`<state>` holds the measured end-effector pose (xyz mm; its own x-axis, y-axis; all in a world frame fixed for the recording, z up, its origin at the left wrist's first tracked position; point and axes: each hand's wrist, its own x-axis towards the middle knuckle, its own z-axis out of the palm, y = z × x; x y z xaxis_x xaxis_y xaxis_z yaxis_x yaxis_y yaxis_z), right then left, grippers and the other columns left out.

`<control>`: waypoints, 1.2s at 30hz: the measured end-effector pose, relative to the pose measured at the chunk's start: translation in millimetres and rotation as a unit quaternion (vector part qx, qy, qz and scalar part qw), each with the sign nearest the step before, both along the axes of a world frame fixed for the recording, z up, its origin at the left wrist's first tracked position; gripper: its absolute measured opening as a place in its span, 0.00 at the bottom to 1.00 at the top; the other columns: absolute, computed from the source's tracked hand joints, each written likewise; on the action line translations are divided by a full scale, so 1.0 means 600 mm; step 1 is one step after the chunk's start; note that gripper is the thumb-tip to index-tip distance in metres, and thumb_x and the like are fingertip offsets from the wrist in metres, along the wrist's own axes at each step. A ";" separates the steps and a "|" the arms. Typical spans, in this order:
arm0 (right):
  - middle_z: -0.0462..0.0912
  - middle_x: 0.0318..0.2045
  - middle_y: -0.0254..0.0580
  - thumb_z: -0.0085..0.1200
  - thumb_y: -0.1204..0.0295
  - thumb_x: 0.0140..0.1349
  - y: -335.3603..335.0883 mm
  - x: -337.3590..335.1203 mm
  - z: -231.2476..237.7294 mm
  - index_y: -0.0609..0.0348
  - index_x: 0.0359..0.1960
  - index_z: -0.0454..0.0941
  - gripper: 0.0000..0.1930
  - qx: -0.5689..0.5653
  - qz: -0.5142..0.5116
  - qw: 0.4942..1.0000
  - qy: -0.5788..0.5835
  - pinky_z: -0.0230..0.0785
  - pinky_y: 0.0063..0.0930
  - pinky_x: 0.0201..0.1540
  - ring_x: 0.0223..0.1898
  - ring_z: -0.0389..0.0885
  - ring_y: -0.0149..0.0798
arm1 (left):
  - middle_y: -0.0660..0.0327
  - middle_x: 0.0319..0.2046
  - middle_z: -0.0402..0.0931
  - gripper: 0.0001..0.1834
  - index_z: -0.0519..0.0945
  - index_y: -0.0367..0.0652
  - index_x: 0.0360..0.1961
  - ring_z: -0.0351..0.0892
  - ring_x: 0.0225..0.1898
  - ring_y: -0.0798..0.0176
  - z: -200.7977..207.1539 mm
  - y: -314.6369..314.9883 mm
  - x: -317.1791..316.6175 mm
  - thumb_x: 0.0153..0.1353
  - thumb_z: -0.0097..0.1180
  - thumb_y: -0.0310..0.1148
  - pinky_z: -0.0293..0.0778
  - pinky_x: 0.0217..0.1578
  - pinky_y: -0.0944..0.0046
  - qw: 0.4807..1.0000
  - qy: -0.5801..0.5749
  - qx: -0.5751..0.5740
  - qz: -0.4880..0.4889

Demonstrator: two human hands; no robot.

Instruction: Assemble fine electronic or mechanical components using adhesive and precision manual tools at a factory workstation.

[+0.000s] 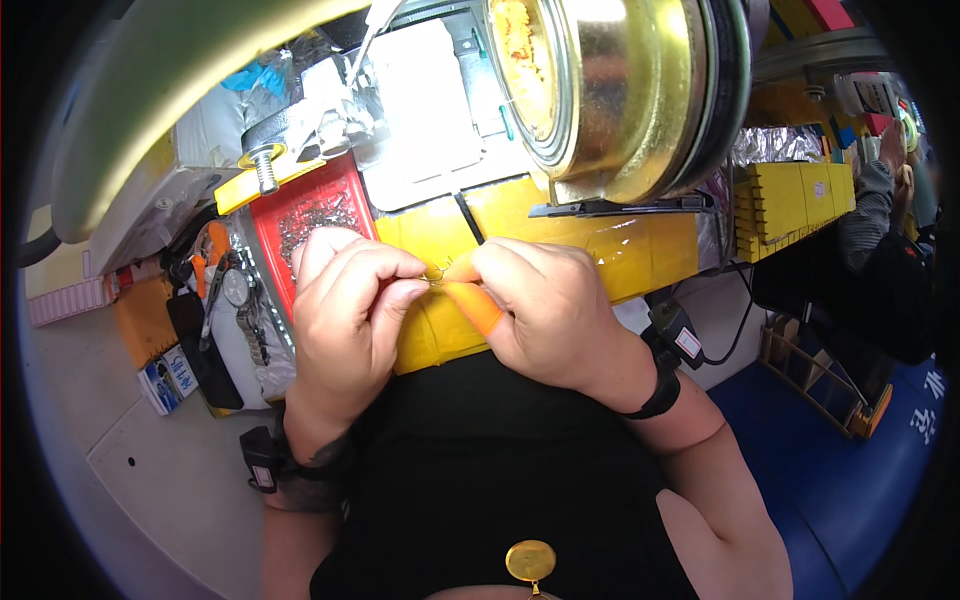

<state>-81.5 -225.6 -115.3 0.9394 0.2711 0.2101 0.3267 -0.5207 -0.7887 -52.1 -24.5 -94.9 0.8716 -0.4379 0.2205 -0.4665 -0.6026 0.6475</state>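
Note:
My left hand (350, 310) and my right hand (545, 310) meet fingertip to fingertip above a yellow-covered work surface (660, 245). Both are closed in a pinch on a small thin wire piece (437, 272), whose fine curved ends stick up between them. Its exact kind is too small to make out. An orange finger cot (478, 307) covers my right thumb. Just beyond my left hand is a red tray (268, 212) with many tiny metal pieces in it; my knuckles hide its near part.
A large gold-coloured cylinder (630, 95) looms at the far side beside a brightly lit white block (425, 95). A metal watch (245, 300) and tools lie at the left. Yellow bins (800, 200) stand at the right, near another person's sleeve (868, 225).

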 end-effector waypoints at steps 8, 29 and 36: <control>0.80 0.25 0.44 0.65 0.73 0.56 0.005 -0.002 -0.004 0.57 0.31 0.78 0.07 -0.053 -0.016 0.998 -0.015 0.70 0.38 0.25 0.24 0.80 0.48 | 0.57 0.30 0.79 0.07 0.82 0.35 0.34 0.74 0.35 0.56 -0.015 0.008 -0.010 0.54 0.67 0.21 0.71 0.39 0.62 0.992 0.055 -0.098 0.059; 0.75 0.23 0.41 0.61 0.73 0.54 0.001 0.006 0.005 0.57 0.30 0.75 0.06 -0.027 0.004 0.996 -0.082 0.69 0.37 0.26 0.24 0.78 0.46 | 0.63 0.30 0.79 0.06 0.81 0.43 0.31 0.74 0.37 0.55 0.021 -0.002 0.009 0.53 0.66 0.27 0.65 0.45 0.58 0.996 -0.033 0.046 -0.062; 0.79 0.22 0.41 0.63 0.71 0.56 0.004 0.009 0.002 0.58 0.32 0.80 0.06 -0.064 0.002 0.996 -0.061 0.70 0.37 0.27 0.24 0.80 0.46 | 0.61 0.29 0.78 0.06 0.80 0.42 0.30 0.72 0.37 0.54 0.013 -0.004 0.007 0.51 0.65 0.24 0.65 0.42 0.57 0.999 -0.033 0.022 -0.037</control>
<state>-76.0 -223.1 -113.9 0.9079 0.3061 0.2864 0.4182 -0.6125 -0.6708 -48.1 -26.7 -87.4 0.8206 -0.5112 0.2556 -0.5519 -0.5926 0.5867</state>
